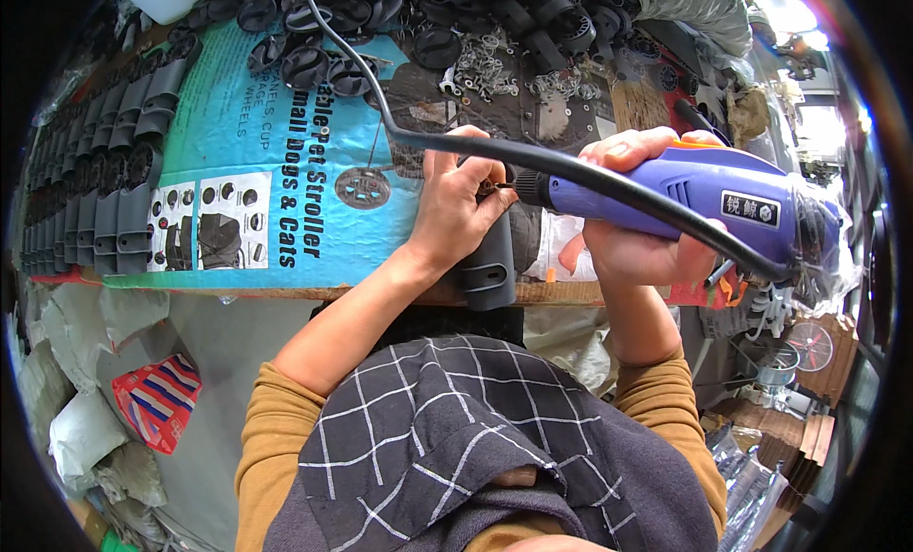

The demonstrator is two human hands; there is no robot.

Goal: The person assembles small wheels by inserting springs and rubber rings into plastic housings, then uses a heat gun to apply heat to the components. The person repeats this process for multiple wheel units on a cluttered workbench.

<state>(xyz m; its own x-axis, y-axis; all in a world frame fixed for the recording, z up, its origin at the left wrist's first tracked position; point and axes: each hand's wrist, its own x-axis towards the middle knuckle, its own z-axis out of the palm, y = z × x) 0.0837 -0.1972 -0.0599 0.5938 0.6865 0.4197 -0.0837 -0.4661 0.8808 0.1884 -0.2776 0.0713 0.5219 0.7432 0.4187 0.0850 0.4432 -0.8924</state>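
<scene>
Checked garment (380, 438): dark cloth with white lines, on the near side of the blue cardboard (366, 243), which lies flat on the tabletop (561, 293).
Black cable (571, 168): runs from beyond the cardboard's far edge, over the left hand's knuckles as I see it, to the back of the purple driver (704, 176).
Right hand (637, 252): to the right of the cardboard, fingers wrapped firmly round the driver, its nose pointing back toward the cardboard.
Left hand (452, 200): at the cardboard's right-hand side, fingers closed on the upper end of a grey part (490, 271); some small piece sits by the driver's nose, too hidden for me to name.
Grey part: just right of the cardboard, lower end reaching the tabletop's near edge.
Rows of grey parts (133, 214): lined up at the cardboard's left end, some showing dark round ends; I'd take these as pieces already done.
Black wheels (306, 67): loose along the cardboard's far edge, seemingly waiting their turn.
Metal pieces (490, 69): heaped beyond the cardboard and to its right, plenty unused.
Progress: well along by the rows, I'd judge, with the piece in hand unfinished and a good stock left.
</scene>
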